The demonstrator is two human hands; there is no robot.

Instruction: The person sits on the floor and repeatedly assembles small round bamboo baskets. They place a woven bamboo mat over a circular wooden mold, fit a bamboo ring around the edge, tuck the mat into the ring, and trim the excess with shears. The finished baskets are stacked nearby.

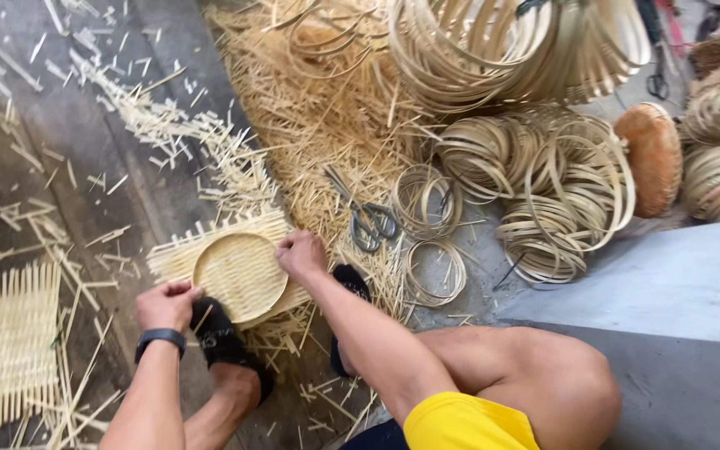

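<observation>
Hands press a round tray [239, 275] onto a woven mat [178, 254] on the floor: our left grip [167, 305] and right grip [301, 253] clench its rim (scissors [368, 223] lie nearby).

The round tray [240, 275] is woven from pale, matt bamboo strips; the scissors [368, 223] are dull grey metal; the floor [127, 192] is rough, dark wood.
</observation>
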